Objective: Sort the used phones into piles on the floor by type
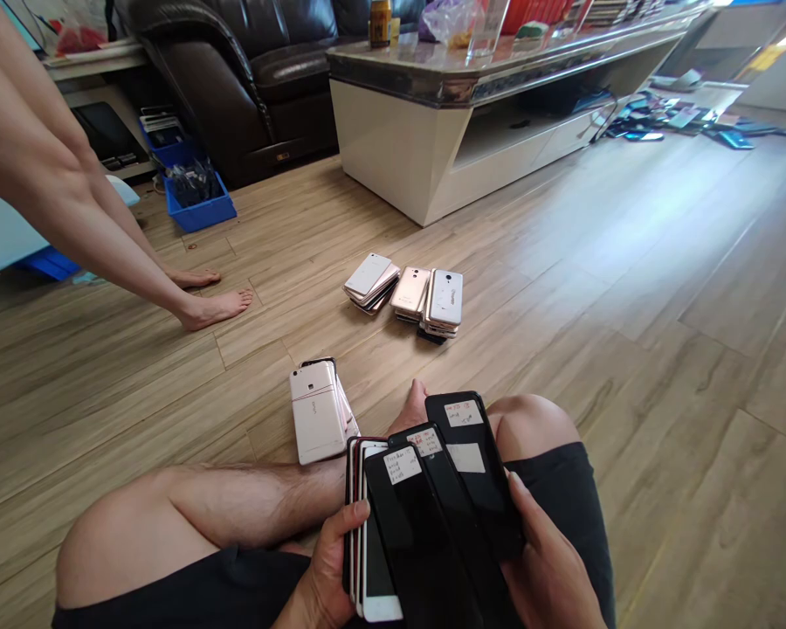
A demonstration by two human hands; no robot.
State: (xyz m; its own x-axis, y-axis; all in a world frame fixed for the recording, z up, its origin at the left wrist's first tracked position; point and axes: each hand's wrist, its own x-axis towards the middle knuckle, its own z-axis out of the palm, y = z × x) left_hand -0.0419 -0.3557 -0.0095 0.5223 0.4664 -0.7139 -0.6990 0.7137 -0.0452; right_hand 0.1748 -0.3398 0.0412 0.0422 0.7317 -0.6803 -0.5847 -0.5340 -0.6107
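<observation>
Above my lap, my left hand [327, 568] grips a fanned stack of smartphones [399, 533], its thumb along the stack's left edge. White and red-edged phones show beneath the black one on top. My right hand [547, 559] is closed around the right side of a black smartphone [478, 472], which overlaps the stack. Handwritten white labels stick to several of the black screens. Just beyond my shin lies a small pile of phones [318, 415], a pinkish one with its back up on top. The lower ends of the held phones are cut off by the frame.
Three phone stacks [412, 293] stand on the wood floor ahead. Behind them is a low coffee table [386, 148]. Another person's bare legs [105, 192] are at the left, near a blue bin [200, 210] and a dark leather sofa [229, 79]. Many phones [687, 118] lie scattered at far right.
</observation>
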